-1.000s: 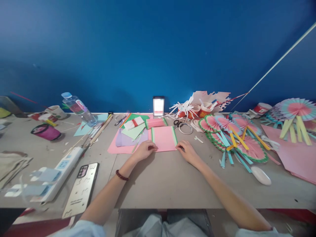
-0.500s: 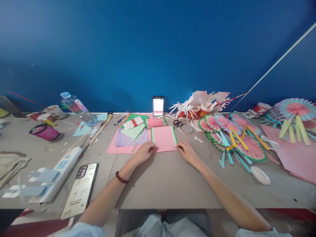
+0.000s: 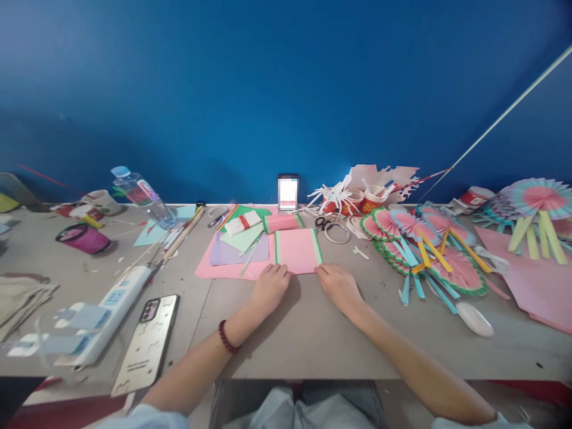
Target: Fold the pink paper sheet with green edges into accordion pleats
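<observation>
Pink rectangular paper sheet with green-banded side edges (image 3: 298, 250) lies flat at mid-table, straight ahead of the person. Left band is narrow green; right one pairs pale green with darker green outside. Left hand (image 3: 272, 286): fingers bent and close together over the near left corner. Right hand (image 3: 337, 286): same, fingers narrow on the near right corner. Fingertip undersides hidden, so can't tell pinch from press on either.

Just beyond the sheet: pink pleated paper strip with green ends (image 3: 283, 223), tight parallel folds. To its left, smooth flat stock: purple paper sheet (image 3: 236, 253), pale green paper sheet (image 3: 241, 239), white packet with red band (image 3: 243, 223) on top. Right side: black-handled scissors (image 3: 320, 223) next to a silvery ring (image 3: 336, 233); further right, a heap of round pleated paper fans, pink with green or blue rims (image 3: 458, 271), yellow and blue strips hanging off.

Surface is a matte grey table (image 3: 304, 333), scattered paper scraps. Patterned phone (image 3: 145, 342) and white power strip (image 3: 117, 304) sit left. Plain blue wall (image 3: 286, 89) behind.
</observation>
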Available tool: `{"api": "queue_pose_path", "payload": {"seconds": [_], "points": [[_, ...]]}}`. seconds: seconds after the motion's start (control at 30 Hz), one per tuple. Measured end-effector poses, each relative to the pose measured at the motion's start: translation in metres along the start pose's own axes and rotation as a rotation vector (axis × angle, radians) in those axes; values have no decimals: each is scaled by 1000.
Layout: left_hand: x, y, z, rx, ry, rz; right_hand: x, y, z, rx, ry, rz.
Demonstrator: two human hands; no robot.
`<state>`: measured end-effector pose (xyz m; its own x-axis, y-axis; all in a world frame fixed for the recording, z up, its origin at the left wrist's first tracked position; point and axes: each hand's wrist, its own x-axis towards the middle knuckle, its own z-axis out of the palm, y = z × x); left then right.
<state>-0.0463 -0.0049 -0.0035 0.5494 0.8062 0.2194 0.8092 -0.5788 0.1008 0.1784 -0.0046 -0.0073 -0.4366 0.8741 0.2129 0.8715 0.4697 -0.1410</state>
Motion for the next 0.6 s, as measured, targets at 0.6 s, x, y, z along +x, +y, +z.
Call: {"api": "queue_pose_path", "payload": {"seconds": [0.6], "points": [[-11, 56, 4, 363, -69, -100, -17, -31, -2, -100, -53, 14]]}}
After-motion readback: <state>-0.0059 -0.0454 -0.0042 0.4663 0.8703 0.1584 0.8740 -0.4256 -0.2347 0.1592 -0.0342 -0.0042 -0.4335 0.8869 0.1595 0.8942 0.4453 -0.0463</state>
